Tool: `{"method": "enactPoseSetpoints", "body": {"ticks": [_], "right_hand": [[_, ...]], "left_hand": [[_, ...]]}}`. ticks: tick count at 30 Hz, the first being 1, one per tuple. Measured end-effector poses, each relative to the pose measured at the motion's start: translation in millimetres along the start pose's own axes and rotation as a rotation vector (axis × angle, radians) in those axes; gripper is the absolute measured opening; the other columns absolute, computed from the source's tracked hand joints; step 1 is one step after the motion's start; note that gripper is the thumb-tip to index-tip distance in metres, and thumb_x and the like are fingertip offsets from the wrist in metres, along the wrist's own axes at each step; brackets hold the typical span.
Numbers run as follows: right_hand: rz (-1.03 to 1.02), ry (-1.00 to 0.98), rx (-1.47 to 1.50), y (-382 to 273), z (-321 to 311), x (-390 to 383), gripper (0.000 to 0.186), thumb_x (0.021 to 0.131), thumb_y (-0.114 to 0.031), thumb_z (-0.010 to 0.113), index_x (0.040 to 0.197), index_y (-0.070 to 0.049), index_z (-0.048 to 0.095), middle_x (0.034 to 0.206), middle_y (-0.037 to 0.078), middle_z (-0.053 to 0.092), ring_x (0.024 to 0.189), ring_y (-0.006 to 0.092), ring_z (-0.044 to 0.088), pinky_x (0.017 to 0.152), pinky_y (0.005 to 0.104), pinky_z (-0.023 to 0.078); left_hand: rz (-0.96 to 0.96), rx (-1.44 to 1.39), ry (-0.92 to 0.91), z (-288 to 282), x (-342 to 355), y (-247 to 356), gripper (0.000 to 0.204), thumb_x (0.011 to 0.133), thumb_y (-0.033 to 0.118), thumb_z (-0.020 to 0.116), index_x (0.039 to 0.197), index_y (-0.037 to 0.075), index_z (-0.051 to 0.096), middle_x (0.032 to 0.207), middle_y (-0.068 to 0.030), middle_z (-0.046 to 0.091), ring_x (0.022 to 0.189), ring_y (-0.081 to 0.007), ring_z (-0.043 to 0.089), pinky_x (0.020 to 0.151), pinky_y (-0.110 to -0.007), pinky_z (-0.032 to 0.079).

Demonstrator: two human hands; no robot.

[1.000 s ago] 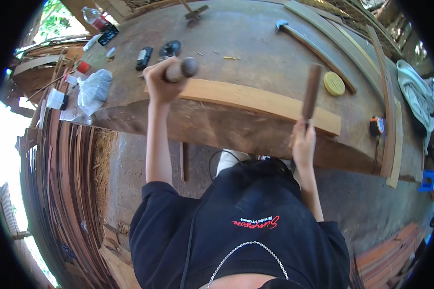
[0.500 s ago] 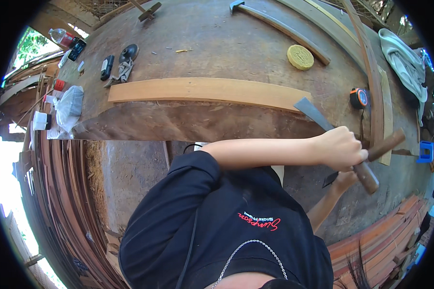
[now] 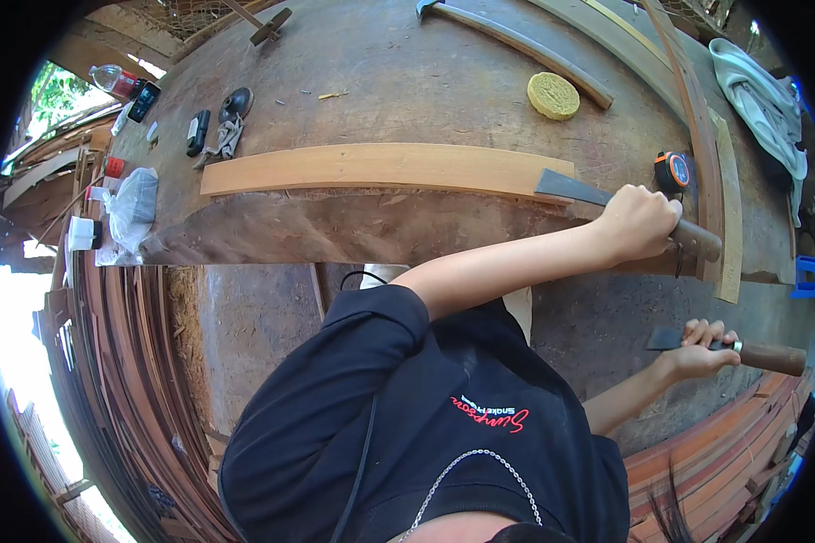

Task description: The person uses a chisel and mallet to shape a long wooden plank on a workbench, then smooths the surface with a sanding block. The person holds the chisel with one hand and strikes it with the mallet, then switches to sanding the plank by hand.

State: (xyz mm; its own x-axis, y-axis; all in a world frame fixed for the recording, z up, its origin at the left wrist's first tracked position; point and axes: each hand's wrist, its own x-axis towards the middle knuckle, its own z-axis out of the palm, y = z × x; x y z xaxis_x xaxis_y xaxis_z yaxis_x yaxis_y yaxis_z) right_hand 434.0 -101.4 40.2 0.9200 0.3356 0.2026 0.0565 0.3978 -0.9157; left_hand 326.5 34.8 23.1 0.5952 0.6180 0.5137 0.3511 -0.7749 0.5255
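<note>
Reaching across to the right, my left hand [image 3: 641, 223] is closed round a chisel [image 3: 570, 187] with a long flat grey blade and a wooden handle. The blade's tip lies over the right end of a long, slightly curved wooden board [image 3: 353, 166] along the bench's near edge. Whether it touches the wood I cannot tell. Lower down at the right, off the bench, my right hand [image 3: 704, 349] grips a second chisel [image 3: 771, 359]. Its short dark blade points left, and its wooden handle with a metal ring sticks out to the right.
On the bench [image 3: 407, 100] lie a hammer-like tool [image 3: 525, 47], a round yellow block [image 3: 553, 96], a tape measure [image 3: 672, 171] and a dark disc [image 3: 236, 104]. A plastic bag [image 3: 132, 210] and a bottle [image 3: 115, 81] stand left. Long strips [image 3: 695, 127] and a cloth [image 3: 759, 104] lie right.
My hands have moved apart. The left one rose, laying its chisel flatter with the tip over the board; the right one dropped down and right with the other chisel.
</note>
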Motion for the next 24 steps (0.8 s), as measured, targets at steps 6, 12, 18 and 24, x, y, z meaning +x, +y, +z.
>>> {"method": "enactPoseSetpoints", "body": {"ticks": [6,12,18,24], "right_hand": [[0.390,-0.506,-0.244,6.8,4.5,-8.6,0.043,0.094,-0.051,0.025,0.081,-0.012,0.036,0.053,-0.005,0.024,0.038,0.0048,0.015,0.035,0.0191,0.016],[0.229,-0.095,0.076,-1.5,20.2,-15.2,0.045,0.093,-0.053,0.019,0.081,-0.013,0.036,0.053,-0.004,0.024,0.037,0.0054,0.016,0.035,0.0189,0.016],[0.365,-0.626,-0.352,15.3,16.0,-35.4,0.040,0.096,-0.044,0.026,0.084,-0.009,0.042,0.052,-0.004,0.029,0.035,0.0027,0.021,0.031,0.0182,0.018],[0.324,-0.272,-0.045,10.2,29.6,-29.9,0.043,0.094,-0.051,0.023,0.081,-0.012,0.038,0.051,-0.005,0.025,0.034,0.0044,0.017,0.031,0.0195,0.014]], "left_hand": [[-0.074,0.079,0.002,0.7,-6.4,-18.5,0.015,0.061,0.015,0.063,0.065,0.003,0.055,0.060,-0.0163,0.059,0.057,-0.0327,0.062,0.051,-0.040,0.049],[-0.076,0.086,-0.049,-9.6,-12.7,-22.8,0.011,0.060,0.011,0.060,0.065,0.002,0.056,0.060,-0.0167,0.059,0.057,-0.0333,0.062,0.052,-0.040,0.049],[-0.149,0.133,-0.053,-15.9,-18.6,-42.3,0.007,0.061,0.008,0.058,0.065,0.003,0.059,0.060,-0.0168,0.060,0.058,-0.0320,0.063,0.051,-0.039,0.049],[-0.138,0.120,0.019,-23.0,-25.4,-39.5,0.013,0.062,0.014,0.061,0.067,0.003,0.057,0.061,-0.0177,0.059,0.057,-0.0339,0.061,0.051,-0.040,0.048]]}}
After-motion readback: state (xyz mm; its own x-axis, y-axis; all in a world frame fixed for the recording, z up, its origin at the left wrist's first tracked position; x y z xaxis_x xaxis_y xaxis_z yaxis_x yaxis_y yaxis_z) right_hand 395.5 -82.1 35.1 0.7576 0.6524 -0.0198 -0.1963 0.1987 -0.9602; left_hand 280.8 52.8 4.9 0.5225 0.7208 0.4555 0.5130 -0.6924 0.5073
